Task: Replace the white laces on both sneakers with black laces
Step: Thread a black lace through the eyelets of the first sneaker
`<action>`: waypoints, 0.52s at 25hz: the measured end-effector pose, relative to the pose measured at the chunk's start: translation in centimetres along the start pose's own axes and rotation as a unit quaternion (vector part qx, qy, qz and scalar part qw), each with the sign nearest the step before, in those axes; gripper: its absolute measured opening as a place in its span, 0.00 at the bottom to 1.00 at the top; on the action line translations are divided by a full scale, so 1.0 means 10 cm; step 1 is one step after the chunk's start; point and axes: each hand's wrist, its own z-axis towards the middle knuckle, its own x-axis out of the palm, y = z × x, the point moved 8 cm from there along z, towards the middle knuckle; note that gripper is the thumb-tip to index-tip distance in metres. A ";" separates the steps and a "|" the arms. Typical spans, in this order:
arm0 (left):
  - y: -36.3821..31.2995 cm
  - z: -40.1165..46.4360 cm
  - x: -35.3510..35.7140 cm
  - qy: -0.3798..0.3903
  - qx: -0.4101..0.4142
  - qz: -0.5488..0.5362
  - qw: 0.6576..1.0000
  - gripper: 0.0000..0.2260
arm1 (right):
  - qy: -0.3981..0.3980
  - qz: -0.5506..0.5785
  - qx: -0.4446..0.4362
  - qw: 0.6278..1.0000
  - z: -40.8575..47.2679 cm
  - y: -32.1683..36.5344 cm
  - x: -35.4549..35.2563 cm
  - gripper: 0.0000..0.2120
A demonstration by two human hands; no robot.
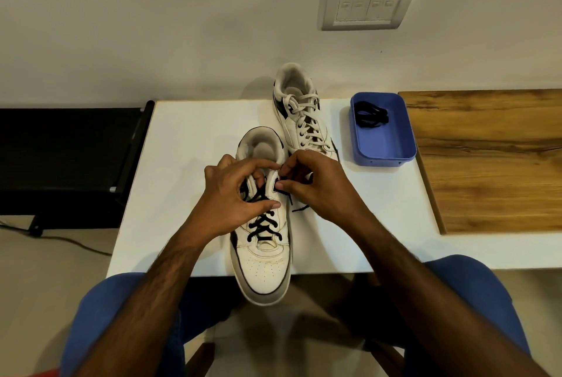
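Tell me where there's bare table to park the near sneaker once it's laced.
Bare white table lies left of the near sneaker, out to the left edge. A smaller patch sits below the blue tray, beside the wooden board. Centre is crowded: far sneaker, both hands.

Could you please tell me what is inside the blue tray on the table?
A bundled black lace lies at the far end of the blue tray; the rest shows bare floor.

- One head-worn view is given, aimed forward and down from close above the table (188,139).
- The wall (182,27) behind is taken in.
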 end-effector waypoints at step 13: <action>0.02 -0.01 -0.02 -0.003 -0.005 0.000 1.000 0.28 | -0.011 0.276 0.041 0.960 0.02 -0.04 -0.21 0.05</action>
